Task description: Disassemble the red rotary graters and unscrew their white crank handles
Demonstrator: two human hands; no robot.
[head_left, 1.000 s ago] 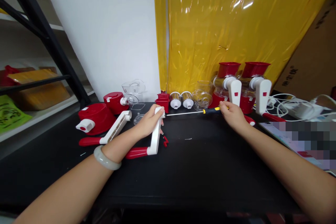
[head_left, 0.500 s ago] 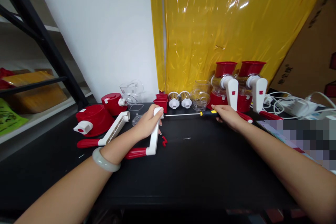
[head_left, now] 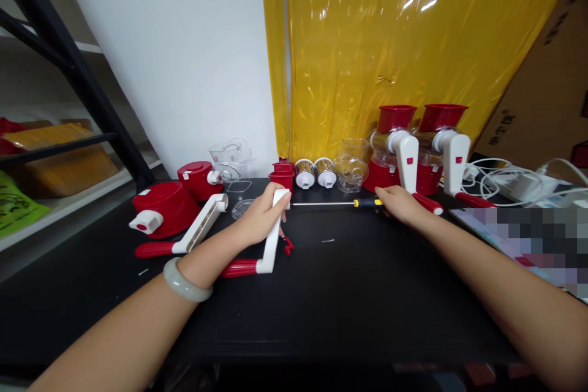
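My left hand (head_left: 263, 215) is closed around the upper end of a white crank handle (head_left: 271, 245) with a red grip that points left. Held level in my right hand (head_left: 395, 203) is a screwdriver (head_left: 365, 203) with a black and yellow handle. Its long shaft reaches left to the crank's upper end; whether the tip sits on a screw there, I cannot tell. Just right of the crank lies a small red plastic piece (head_left: 288, 245). A thin metal pin or screw (head_left: 327, 241) rests on the black table (head_left: 349, 306).
A second crank (head_left: 202, 226) lies at left beside two red bases (head_left: 165, 209). Farther back stand clear plastic parts (head_left: 229, 162), grater drums (head_left: 304, 174) and red pieces (head_left: 281, 179). Two assembled drum graters (head_left: 397, 153) stand at back right, near white cables (head_left: 496, 184).
My right hand and the screwdriver have shifted slightly right and a little down. The crank's upper end has moved slightly right with my left hand, which keeps its hold.
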